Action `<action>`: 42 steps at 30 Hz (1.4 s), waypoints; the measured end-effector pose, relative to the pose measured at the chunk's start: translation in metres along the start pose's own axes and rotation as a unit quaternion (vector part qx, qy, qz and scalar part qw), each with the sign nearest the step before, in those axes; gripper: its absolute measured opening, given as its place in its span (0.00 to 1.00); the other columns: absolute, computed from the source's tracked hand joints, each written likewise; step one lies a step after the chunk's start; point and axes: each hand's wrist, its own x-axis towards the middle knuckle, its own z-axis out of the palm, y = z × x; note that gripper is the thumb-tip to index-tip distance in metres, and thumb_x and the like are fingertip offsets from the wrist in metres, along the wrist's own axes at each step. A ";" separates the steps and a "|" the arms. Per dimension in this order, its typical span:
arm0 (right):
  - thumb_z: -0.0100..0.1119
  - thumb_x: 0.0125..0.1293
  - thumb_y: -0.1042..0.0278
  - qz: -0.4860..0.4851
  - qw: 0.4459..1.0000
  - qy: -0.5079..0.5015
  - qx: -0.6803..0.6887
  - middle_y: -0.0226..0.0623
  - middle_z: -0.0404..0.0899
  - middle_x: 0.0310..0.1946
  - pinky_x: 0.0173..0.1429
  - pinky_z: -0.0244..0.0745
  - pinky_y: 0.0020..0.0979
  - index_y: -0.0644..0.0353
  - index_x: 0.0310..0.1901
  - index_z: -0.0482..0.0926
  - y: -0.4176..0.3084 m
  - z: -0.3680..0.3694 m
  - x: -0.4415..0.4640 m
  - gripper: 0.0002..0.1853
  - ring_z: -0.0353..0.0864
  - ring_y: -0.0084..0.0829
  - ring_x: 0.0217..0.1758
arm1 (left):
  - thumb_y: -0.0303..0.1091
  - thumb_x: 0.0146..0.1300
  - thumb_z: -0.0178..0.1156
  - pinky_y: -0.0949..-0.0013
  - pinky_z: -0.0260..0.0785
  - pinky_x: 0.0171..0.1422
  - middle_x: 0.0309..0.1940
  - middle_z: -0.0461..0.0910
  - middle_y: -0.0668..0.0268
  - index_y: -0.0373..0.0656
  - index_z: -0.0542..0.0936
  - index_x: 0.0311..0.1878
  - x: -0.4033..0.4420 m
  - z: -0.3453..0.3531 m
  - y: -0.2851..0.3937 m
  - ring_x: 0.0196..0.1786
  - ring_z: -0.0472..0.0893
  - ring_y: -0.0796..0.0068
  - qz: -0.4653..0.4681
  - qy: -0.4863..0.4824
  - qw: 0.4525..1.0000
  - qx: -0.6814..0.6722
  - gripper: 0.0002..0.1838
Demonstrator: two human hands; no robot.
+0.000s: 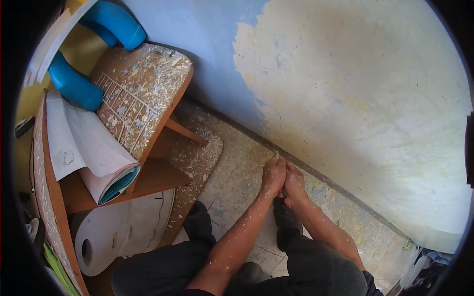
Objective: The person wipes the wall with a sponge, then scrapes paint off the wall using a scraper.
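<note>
My left hand (274, 175) and my right hand (295, 182) are closed and pressed together, low in front of the wall (345, 98). A thin pale tip seems to poke out past the knuckles toward the wall, but what the fingers wrap round is hidden. Pale paint flakes dot both forearms. On the wall, blue paint (197, 29) covers the left part, and a ragged edge divides it from a bare, cream-grey, scratched surface. Below the hands, the tiled floor (237, 187) is littered with paint chips.
At left stands a brown wooden shelf unit (168, 118) strewn with flakes. It bears a white wire rack (126, 108), blue curved tubular pieces (74, 86) and a rolled stack of papers (94, 143). A white panel with a hole (113, 232) sits beneath. Dark items (427, 269) lie at lower right.
</note>
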 end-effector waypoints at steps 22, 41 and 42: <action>0.46 0.71 0.64 0.005 1.000 0.001 0.028 0.31 0.72 0.19 0.11 0.55 0.28 0.60 0.58 0.74 -0.004 0.021 -0.011 0.18 0.63 0.22 0.10 | 0.37 0.65 0.47 0.64 0.68 0.34 0.22 0.77 0.60 0.35 0.79 0.31 0.004 -0.007 0.001 0.26 0.75 0.69 -0.041 -0.001 0.999 0.007 0.17; 0.48 0.71 0.64 -0.018 1.000 -0.009 0.011 0.29 0.73 0.21 0.12 0.55 0.26 0.57 0.60 0.73 -0.017 0.020 -0.016 0.19 0.63 0.21 0.11 | 0.37 0.69 0.46 0.65 0.67 0.34 0.23 0.76 0.63 0.34 0.76 0.32 0.006 -0.007 0.013 0.27 0.74 0.72 -0.035 -0.013 0.999 0.000 0.17; 0.49 0.71 0.64 -0.014 1.000 -0.005 0.005 0.29 0.73 0.21 0.12 0.55 0.26 0.58 0.61 0.73 -0.018 0.018 -0.020 0.19 0.64 0.21 0.11 | 0.38 0.69 0.46 0.64 0.67 0.33 0.23 0.75 0.64 0.35 0.75 0.31 0.002 -0.003 0.012 0.27 0.73 0.72 -0.011 -0.007 1.000 -0.009 0.17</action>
